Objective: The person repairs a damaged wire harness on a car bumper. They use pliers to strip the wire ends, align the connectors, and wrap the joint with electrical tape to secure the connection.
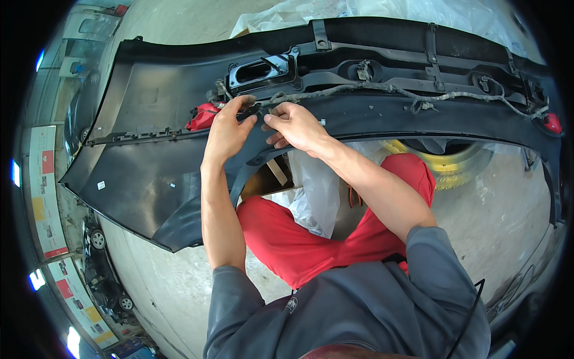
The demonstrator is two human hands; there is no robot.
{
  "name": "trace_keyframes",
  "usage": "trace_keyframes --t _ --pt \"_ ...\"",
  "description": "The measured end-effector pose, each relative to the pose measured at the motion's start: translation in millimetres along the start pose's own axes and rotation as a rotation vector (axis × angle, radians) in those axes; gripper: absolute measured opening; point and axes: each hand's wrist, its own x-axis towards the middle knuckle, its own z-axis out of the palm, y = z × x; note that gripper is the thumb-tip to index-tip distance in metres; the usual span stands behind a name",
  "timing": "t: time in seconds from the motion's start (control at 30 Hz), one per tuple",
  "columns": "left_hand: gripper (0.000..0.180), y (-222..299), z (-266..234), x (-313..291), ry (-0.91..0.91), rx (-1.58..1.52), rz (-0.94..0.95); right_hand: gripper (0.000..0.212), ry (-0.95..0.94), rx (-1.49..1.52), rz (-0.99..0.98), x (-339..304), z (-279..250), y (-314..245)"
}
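Note:
A large black plastic car bumper cover (371, 113) lies across in front of me, its inner side showing. A dusty grey wiring harness (412, 94) runs along it and reaches the space by my hands. My left hand (229, 130) is at the harness's left end, its thumb and curved index finger apart, with nothing visible between them. Beside it, my right hand (294, 127) has thumb and index finger pinched together on something small and dark that I cannot make out. A red lamp-like part (203, 116) sits just left of my left hand. Above is a black bracket with an oval opening (263, 70).
Under the bumper's near edge stand a yellow-rimmed wheel (445, 161) and an open cardboard box (263, 180). Clear plastic sheeting (314, 194) hangs between my knees; more sheeting (382, 9) lies beyond the bumper. Another red part (552, 123) sits at the far right end.

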Motion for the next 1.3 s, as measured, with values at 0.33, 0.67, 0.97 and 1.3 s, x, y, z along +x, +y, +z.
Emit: trace_keyframes --t 0.33,0.67,0.97,1.3 --pt "0.044 -21 -4 9 -0.084 -0.241 -0.037 0.035 0.031 0.061 -0.020 14 10 4" --pt "0.038 -26 -6 18 -0.131 -0.472 -0.092 0.034 0.007 0.029 -0.025 20 3 1" --pt "0.027 -20 -2 24 -0.066 -0.486 -0.194 0.034 0.008 0.047 -0.077 23 1 5" --pt "0.026 -24 1 27 -0.062 -0.523 -0.252 0.035 0.232 -0.020 -0.181 27 8 9"
